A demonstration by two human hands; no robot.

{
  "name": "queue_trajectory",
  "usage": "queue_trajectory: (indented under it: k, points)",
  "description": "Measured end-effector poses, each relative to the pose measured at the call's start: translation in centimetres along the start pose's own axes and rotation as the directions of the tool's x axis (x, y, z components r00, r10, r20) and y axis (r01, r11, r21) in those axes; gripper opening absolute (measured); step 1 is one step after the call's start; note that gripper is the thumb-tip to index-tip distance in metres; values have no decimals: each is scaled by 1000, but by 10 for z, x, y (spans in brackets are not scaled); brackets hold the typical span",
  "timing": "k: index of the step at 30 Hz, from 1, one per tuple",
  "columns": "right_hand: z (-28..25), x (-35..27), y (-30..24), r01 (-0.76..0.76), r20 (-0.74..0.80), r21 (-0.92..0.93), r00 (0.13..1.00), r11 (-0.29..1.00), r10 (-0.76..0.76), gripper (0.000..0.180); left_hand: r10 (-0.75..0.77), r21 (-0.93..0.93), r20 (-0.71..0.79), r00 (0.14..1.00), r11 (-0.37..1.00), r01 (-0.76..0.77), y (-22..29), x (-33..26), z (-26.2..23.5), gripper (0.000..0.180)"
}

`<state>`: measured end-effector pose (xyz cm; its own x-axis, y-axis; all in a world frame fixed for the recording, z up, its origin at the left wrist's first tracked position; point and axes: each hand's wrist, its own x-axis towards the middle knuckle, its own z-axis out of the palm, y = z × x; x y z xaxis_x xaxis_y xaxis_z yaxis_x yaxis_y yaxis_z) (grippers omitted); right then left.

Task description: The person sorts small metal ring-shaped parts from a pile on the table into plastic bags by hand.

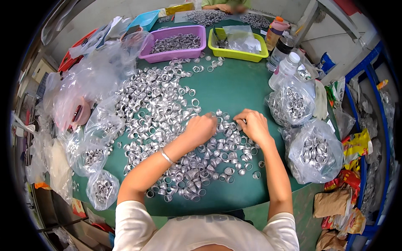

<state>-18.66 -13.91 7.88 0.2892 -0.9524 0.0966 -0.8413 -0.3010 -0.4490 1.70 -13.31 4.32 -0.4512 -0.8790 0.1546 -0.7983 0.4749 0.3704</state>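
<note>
Silver-coloured metal rings [153, 102] lie in a wide heap over the green table. My left hand [203, 130], with a bracelet on its wrist, is closed over the middle of the heap; whatever its fingers hold is hidden. Just right of it, my right hand [254, 125] has its fingers bent together in a pinch at the heap's right edge. Any ring between those fingertips is too small to make out. A looser group of rings [226, 146] lies between and below the two hands.
Beyond the heap stand a purple basket [171, 54] of rings and a yellow-green basket [238, 53] with a plastic bag. Bags of rings [314, 152] and a white bottle [284, 70] line the right side. Clear plastic bags [98, 62] crowd the left. Another person's hands [230, 8] are at the far end.
</note>
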Motion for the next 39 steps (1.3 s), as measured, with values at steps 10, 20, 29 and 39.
queue_trajectory:
  k: [10, 20, 29, 39]
  points:
    - [10, -26, 12, -121, -32, -153, 993, 981, 117, 13, -3, -53, -44, 999, 999, 0, 11, 22, 16, 13]
    - [0, -40, 31, -278, -170, -71, 950, 958, 263, 9, -33, -60, -78, 996, 998, 28, 1, 2, -16, 14]
    - [-24, -63, 14, -252, 28, -50, 967, 966, 254, 14, 80, -9, 162, 984, 997, -79, 30, 9, 4, 24]
    - [-2, -61, 4, -104, -75, -42, 992, 994, 101, 15, -41, -305, -27, 999, 952, 31, 12, -1, -4, 12]
